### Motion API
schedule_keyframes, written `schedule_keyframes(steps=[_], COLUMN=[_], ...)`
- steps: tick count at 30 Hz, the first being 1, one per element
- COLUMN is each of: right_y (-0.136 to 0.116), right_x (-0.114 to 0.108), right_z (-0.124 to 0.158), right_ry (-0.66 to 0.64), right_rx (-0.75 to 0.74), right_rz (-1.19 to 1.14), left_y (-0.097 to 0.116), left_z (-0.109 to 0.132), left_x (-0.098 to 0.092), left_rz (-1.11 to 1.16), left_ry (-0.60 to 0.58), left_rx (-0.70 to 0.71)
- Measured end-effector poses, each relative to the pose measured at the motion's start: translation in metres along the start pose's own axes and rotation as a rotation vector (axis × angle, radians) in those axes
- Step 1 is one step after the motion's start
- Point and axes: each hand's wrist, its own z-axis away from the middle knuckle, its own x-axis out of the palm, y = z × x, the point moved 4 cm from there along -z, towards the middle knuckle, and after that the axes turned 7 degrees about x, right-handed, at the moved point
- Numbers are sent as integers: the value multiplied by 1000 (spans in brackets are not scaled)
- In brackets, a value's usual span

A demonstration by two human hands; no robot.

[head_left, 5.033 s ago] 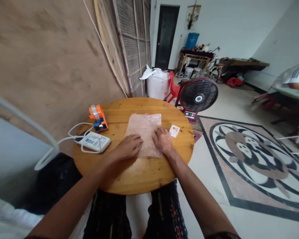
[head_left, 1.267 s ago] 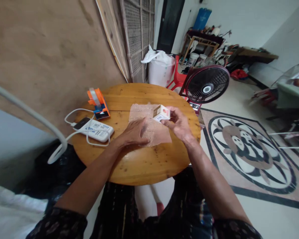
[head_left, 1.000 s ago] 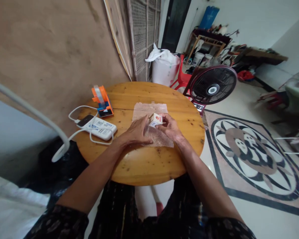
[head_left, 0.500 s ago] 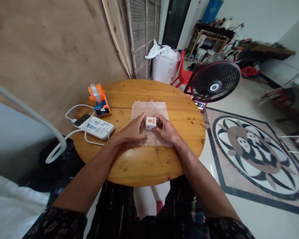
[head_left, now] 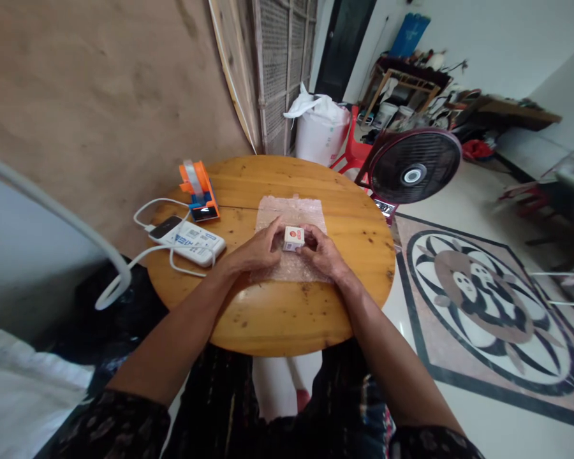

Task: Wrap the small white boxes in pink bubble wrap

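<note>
Looking like a home living rm: tile floor (head_left: 459, 395) w/ round medallion (head_left: 483, 299) is spreading right of the wood desk (head_left: 277, 319), fan (head_left: 414, 175) sitting just past its far-right edge, white sack (head_left: 320, 131), red plastic chair (head_left: 356, 152) & cluttered shelf (head_left: 402, 80) crowding nr the dark door (head_left: 344, 44).

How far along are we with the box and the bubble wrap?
Done: the bubble wrap lies flat on the table with the box on it. In hand: left hand and right hand both hold the box. Left: no edge of the wrap is folded over it, and the tape dispenser sits untouched.
</note>
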Motion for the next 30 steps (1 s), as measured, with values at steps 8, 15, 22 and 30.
schedule_keyframes(steps=[8,15,22,30], right_y=[-8,-2,1,-12], right_x=[-5,1,0,-4], right_z=[1,0,0,3], right_ry=[18,48,38,56], right_rx=[29,14,-24,-25], right_rz=[-44,35,79,122], left_y=[-6,-2,-2,-2], left_z=[0,1,0,-3], left_x=[-1,-3,-2,0], left_rz=[28,1,-126,-88], left_ry=[49,38,52,104], left_rx=[-25,-7,-12,48])
